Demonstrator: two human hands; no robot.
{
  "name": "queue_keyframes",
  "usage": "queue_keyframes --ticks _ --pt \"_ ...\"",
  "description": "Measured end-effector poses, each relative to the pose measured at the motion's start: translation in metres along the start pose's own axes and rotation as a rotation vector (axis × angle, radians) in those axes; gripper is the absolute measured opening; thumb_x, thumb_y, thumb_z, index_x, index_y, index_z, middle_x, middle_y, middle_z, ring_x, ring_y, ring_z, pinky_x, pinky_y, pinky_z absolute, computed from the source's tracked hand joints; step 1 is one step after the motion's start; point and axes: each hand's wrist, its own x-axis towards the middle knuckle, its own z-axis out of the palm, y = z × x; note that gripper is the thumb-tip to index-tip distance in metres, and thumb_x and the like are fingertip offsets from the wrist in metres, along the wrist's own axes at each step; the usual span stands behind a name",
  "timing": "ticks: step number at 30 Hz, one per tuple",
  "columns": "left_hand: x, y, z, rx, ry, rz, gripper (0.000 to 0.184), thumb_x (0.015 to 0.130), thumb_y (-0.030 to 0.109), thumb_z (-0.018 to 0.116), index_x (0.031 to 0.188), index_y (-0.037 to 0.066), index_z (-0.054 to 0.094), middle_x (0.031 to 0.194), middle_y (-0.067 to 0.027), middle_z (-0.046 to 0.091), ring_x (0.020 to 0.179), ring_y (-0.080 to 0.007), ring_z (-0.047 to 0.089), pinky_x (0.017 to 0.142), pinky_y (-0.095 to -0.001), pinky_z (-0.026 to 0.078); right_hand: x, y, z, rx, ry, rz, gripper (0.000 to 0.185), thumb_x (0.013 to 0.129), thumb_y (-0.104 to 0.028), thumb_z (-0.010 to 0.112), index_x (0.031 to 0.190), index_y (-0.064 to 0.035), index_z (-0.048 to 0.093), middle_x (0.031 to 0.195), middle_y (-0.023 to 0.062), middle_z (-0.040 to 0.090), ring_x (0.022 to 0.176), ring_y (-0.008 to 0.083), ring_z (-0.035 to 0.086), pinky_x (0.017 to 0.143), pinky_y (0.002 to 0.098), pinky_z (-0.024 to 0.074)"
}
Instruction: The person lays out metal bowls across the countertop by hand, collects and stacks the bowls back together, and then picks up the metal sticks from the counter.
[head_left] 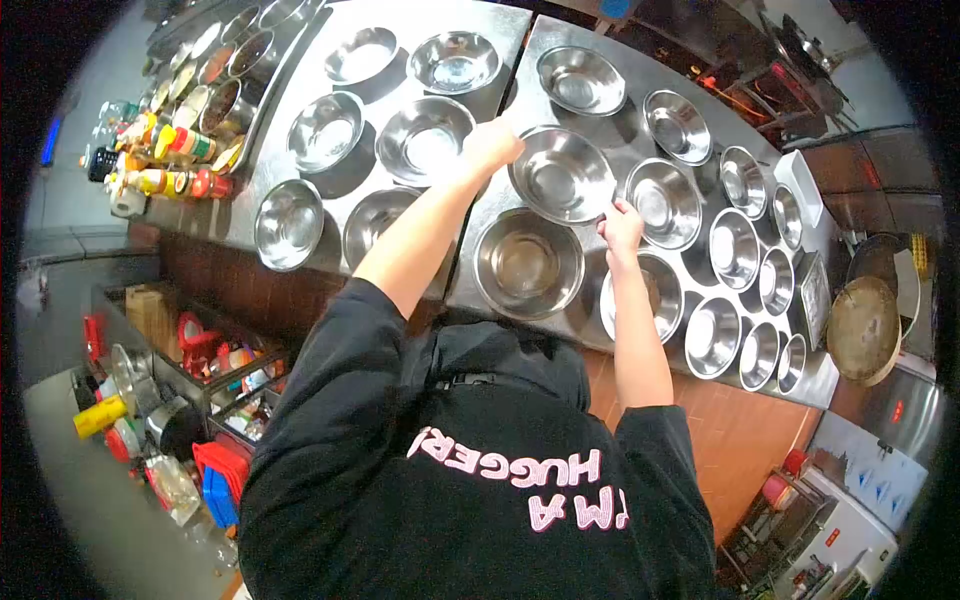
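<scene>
Between my two hands is a round stainless steel bowl (562, 178), tilted a little over the metal table. My left hand (492, 146) is closed at its upper left rim, with the fingertips partly hidden. On the lower right rim, my right hand (622, 230) pinches the edge with thumb and fingers. Just below sits a wider steel bowl (522, 264), close to the table's front edge. Left of my left hand stands another steel bowl (427, 140). A further steel bowl (663, 204) lies right beside my right hand, and my right forearm covers part of one bowl (660, 290).
Several more steel bowls (735, 249) are spread over the metal tabletop (500, 185). Sauce bottles (190, 145) and filled containers (225, 105) stand at the left. A white bin (798, 188) and a round wooden board (863, 330) are at the right.
</scene>
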Motion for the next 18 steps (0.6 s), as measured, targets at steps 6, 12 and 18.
queue_keyframes --ticks 6,12,18 --pt "0.031 -0.045 0.053 -0.131 -0.062 0.057 0.028 0.075 0.021 0.049 0.085 0.001 0.066 0.092 -0.0223 0.063 0.091 -0.0362 0.061 0.081 -0.0411 0.047 0.037 0.030 0.006 -0.056 0.033 -0.032 0.022 0.086 -0.011 0.056 0.097 0.0088 0.056 0.063 0.0047 0.058 0.042 0.0079 0.048 0.039 0.0226 0.0356" --pt "-0.015 -0.061 0.047 -0.052 0.031 0.003 0.034 0.080 0.033 0.053 0.092 0.004 0.066 0.089 -0.0207 0.065 0.086 -0.0319 0.063 0.078 -0.0385 0.048 0.000 0.007 -0.002 -0.158 0.073 0.061 0.030 0.087 -0.027 0.055 0.089 0.0024 0.062 0.069 0.0079 0.064 0.047 0.0081 0.050 0.042 0.0237 0.0368" --pt "-0.105 -0.088 0.023 -0.030 -0.250 0.137 0.033 0.078 0.033 0.060 0.090 0.003 0.066 0.073 -0.0153 0.066 0.069 -0.0277 0.065 0.066 -0.0364 0.049 -0.108 0.012 -0.020 -0.903 -0.009 -0.032 0.034 0.079 -0.028 0.060 0.096 0.0016 0.061 0.080 0.0172 0.066 0.082 0.0316 0.064 0.071 0.0355 0.0482"
